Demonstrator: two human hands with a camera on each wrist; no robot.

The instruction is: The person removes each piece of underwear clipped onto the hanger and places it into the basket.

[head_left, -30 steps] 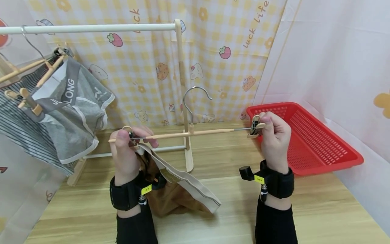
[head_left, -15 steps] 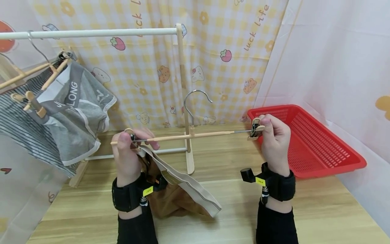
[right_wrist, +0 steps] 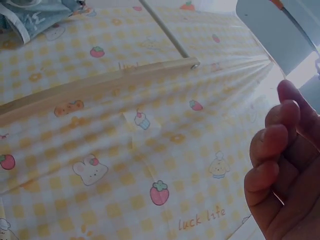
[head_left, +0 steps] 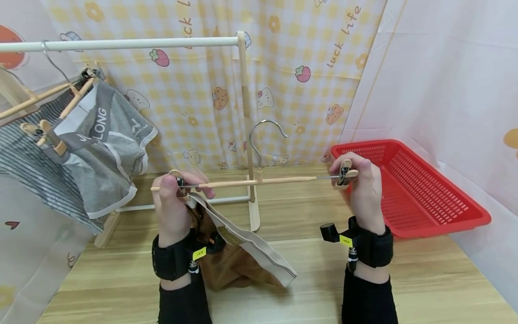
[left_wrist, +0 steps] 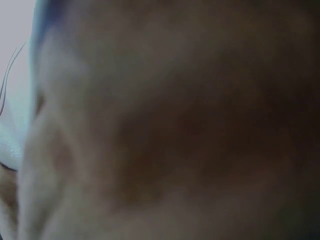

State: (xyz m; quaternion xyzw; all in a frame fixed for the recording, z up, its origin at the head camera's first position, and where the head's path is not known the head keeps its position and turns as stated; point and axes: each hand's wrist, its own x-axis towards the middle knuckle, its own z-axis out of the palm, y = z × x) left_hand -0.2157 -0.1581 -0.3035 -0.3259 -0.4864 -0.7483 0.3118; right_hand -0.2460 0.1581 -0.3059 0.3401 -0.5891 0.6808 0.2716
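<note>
I hold a wooden clip hanger (head_left: 259,182) with a metal hook level above the table. My left hand (head_left: 175,198) pinches its left clip, which grips the beige waistband of brown underwear (head_left: 238,252) that droops onto the table. At the other end, my right hand (head_left: 361,184) pinches the right clip (head_left: 345,173), which holds no cloth. The left wrist view is filled by blurred brown fabric. The right wrist view shows curled fingers (right_wrist: 280,165) of my right hand against the patterned curtain.
A white rail on a wooden stand (head_left: 247,135) rises behind the hanger. Grey underwear (head_left: 101,148) and a striped garment hang on hangers at its left. A red basket (head_left: 408,184) sits at the right on the wooden table (head_left: 445,279), with curtains close behind.
Both hands and the hanger sit slightly to the right in the picture; the grips are unchanged.
</note>
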